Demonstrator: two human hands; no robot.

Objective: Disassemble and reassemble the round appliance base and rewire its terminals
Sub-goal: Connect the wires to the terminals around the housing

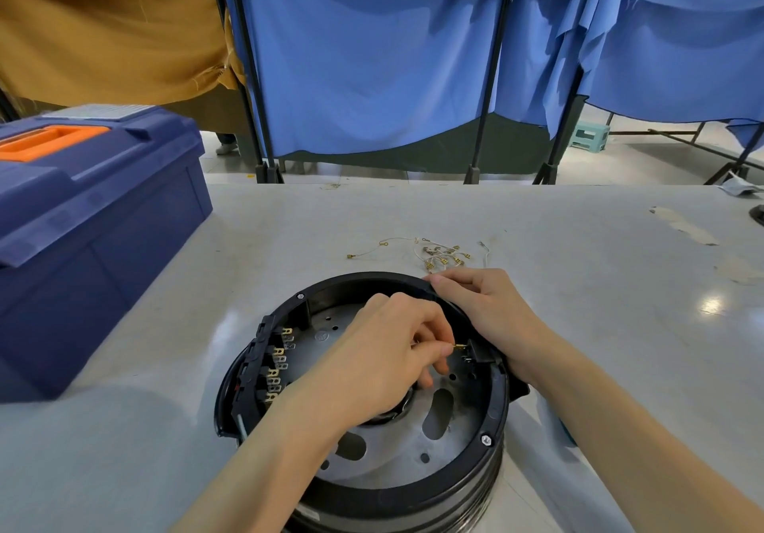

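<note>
Blue toolbox [91,218] at far left of tabletop [578,326]. Round appliance base [372,429] sits open-side up at near centre; terminal row [279,367] along its left inner wall. Left hand [380,363] reaches inside, fingertips pinching a brass connector [458,346] just beside the right-wall terminal. Right hand [483,305] clasps the rim. Loose wires [434,253] lie beyond. Step, judged: rewiring; next calls for aligned push onto tab.

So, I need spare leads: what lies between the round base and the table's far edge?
In the head view, a loose bundle of wires with brass terminals lies on the table beyond the round base.
</note>
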